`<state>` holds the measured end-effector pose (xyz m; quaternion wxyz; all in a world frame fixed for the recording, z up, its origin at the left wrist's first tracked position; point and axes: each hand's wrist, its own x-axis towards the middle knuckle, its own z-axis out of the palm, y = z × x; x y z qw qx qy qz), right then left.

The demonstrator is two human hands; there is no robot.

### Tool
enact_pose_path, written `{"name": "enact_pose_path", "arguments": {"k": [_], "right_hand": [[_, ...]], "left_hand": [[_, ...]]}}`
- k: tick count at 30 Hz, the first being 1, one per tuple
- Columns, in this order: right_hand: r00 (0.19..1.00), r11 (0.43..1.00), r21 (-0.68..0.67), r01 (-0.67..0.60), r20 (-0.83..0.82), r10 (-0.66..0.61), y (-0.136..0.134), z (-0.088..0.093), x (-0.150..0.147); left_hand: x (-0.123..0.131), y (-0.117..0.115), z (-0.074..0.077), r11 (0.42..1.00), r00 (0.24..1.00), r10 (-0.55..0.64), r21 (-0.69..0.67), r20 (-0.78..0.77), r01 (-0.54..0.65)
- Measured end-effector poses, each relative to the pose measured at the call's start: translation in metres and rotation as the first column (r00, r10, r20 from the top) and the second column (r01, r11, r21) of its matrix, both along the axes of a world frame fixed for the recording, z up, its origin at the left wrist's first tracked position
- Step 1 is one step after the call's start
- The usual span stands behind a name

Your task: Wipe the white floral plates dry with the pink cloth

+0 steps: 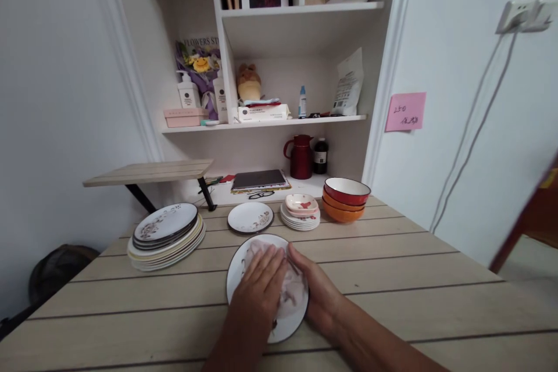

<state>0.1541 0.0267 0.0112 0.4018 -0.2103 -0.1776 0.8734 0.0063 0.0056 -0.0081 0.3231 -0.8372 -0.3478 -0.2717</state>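
A white plate (pixel 235 270) with a dark rim and brown floral print is in front of me at the table's near middle. My left hand (pixel 261 288) presses a thin pinkish-white cloth (pixel 293 290) against its face, fingers close together and stretched out over the cloth. Around the plate's right edge, my right hand (pixel 320 296) is closed, its thumb up by the rim and the other fingers hidden underneath or behind. Just beyond lies another floral plate (pixel 248 218), flat on the table.
Left stands a stack of plates (pixel 168 241) beside a small raised wooden shelf (pixel 152 171). Small dishes (pixel 300 215) and red and orange bowls (pixel 344 200) are stacked at the back right. Behind are a laptop (pixel 258 179), glasses (pixel 261 195) and a red jug (pixel 301 157).
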Motion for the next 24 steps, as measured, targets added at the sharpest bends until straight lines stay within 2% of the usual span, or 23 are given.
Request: {"name": "enact_pose_path", "arguments": {"k": [3, 6, 8, 11, 14, 17, 20, 24], "right_hand": [[1.000, 0.999, 0.018, 0.026, 0.002, -0.026, -0.004, 0.001, -0.005], [0.999, 0.999, 0.020, 0.041, 0.018, -0.041, 0.000, 0.004, 0.000], [0.995, 0.995, 0.003, 0.097, 0.025, -0.097, 0.007, 0.006, 0.007], [0.989, 0.989, -0.012, 0.150, 0.015, -0.150, 0.015, 0.006, 0.014], [0.994, 0.994, -0.013, 0.113, 0.007, -0.112, 0.014, 0.004, 0.013], [0.998, 0.998, -0.033, 0.049, 0.041, -0.047, 0.004, 0.002, 0.004], [0.999, 0.999, -0.039, 0.011, 0.033, -0.009, -0.005, 0.001, -0.005], [1.000, 0.999, -0.025, 0.026, 0.010, -0.026, -0.004, 0.002, -0.006]], "left_hand": [[-0.010, 0.002, 0.004, 0.992, 0.991, 0.127, 0.002, 0.045, -0.128], [-0.015, 0.002, 0.001, 0.977, 0.974, 0.206, 0.042, 0.097, -0.210], [-0.014, 0.003, -0.005, 0.977, 0.973, 0.204, 0.042, 0.105, -0.209], [-0.006, 0.002, -0.013, 0.991, 0.989, 0.132, 0.029, 0.064, -0.134], [0.004, 0.001, -0.013, 0.999, 1.000, 0.016, 0.050, -0.009, -0.015], [0.007, 0.000, -0.006, 0.997, 0.998, -0.038, 0.071, -0.051, 0.042], [0.002, 0.000, 0.002, 0.998, 0.999, -0.017, 0.056, -0.031, 0.018], [-0.010, 0.002, 0.005, 0.989, 0.987, 0.142, 0.024, 0.070, -0.144]]}}
